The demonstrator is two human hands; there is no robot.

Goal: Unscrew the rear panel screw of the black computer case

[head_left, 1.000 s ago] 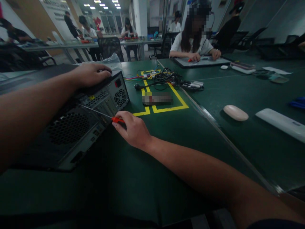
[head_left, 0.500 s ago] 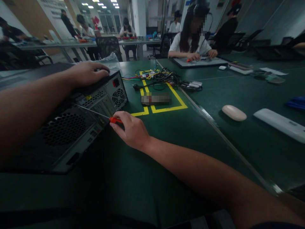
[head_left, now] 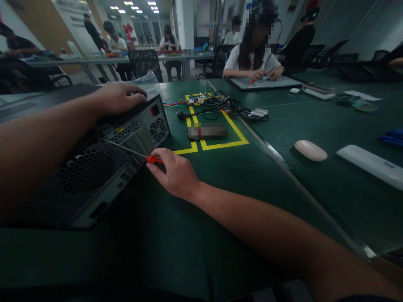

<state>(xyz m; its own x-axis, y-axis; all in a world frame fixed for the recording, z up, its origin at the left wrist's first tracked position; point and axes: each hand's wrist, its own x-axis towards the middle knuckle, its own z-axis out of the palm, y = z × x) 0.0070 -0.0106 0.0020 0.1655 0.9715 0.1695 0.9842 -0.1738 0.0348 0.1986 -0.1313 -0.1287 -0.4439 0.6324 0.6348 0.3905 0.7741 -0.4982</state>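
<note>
A black and grey desktop computer case [head_left: 143, 131] lies on its side at the left, its back panel with vents, ports and a fan grille turned toward me. My left hand [head_left: 122, 97] rests on its upper surface near the back edge, fingers laid out and not wrapped round anything. My right hand [head_left: 176, 172] grips the orange handle of a long-shafted screwdriver [head_left: 154, 160] in front of the panel. The thin shaft slants up and left to the panel, above the large honeycomb vent. I cannot make out clearly what its tip touches.
Tangled cables [head_left: 220, 100] lie beyond a small blurred-out object [head_left: 208, 131] inside yellow tape lines [head_left: 225, 145]. A pinkish rounded object [head_left: 311, 150] and a long white case [head_left: 371, 163] sit to the right. Across the table, a co-worker [head_left: 252, 63] handles something on a dark-edged board.
The whole view has shifted very slightly. Both hands, the screwdriver and the case keep the same places relative to each other. The co-worker's hands have moved a little over the board.
</note>
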